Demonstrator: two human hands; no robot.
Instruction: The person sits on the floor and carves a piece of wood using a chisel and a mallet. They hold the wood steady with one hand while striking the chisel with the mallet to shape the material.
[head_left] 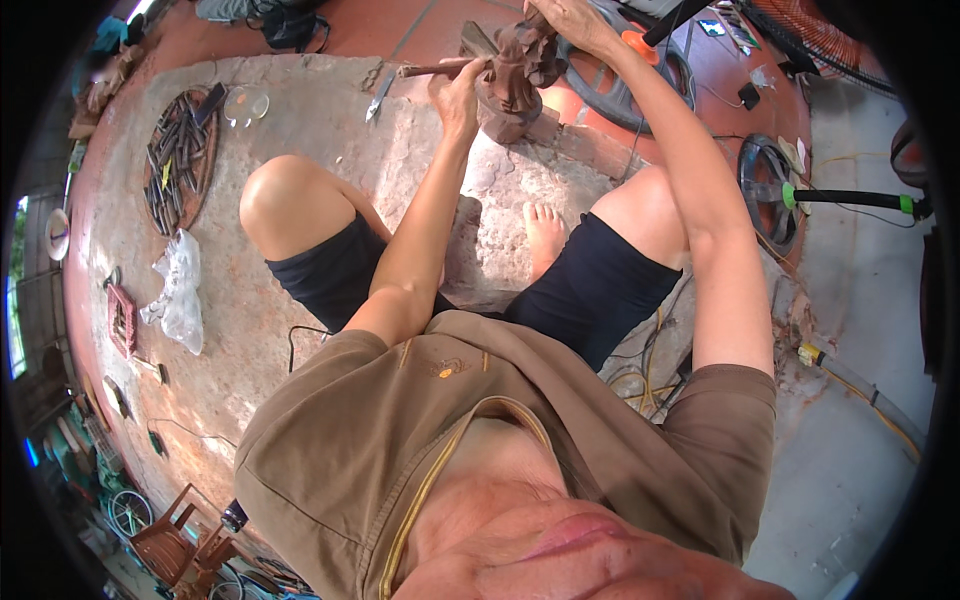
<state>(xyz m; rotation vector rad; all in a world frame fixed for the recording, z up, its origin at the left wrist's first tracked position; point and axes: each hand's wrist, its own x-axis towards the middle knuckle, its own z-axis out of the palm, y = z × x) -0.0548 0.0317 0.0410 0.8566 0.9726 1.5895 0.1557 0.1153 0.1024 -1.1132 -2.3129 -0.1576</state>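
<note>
A dark brown wooden carving [515, 80], shaped like a figure with folds, stands upright on the stone slab in front of me. My left hand [457, 97] is closed at its left side, fingers round a thin brown stick [425, 70] that juts out to the left. Whether this stick is a tool handle or part of the carving, I cannot tell. At the carving's top, my right hand [574, 22] grips it, with some fingertips hidden at the picture's upper edge. A small knife-like tool with a pale blade [379, 97] lies left of the carving.
A round woven tray [207, 170] at the left holds several carving tools. Near it lie a clear plastic bag [178, 290], a clear round dish [246, 104] and a pink rectangular basket [121, 322]. Round black stand bases [768, 190] and cables are at the right, beside a fan [825, 40].
</note>
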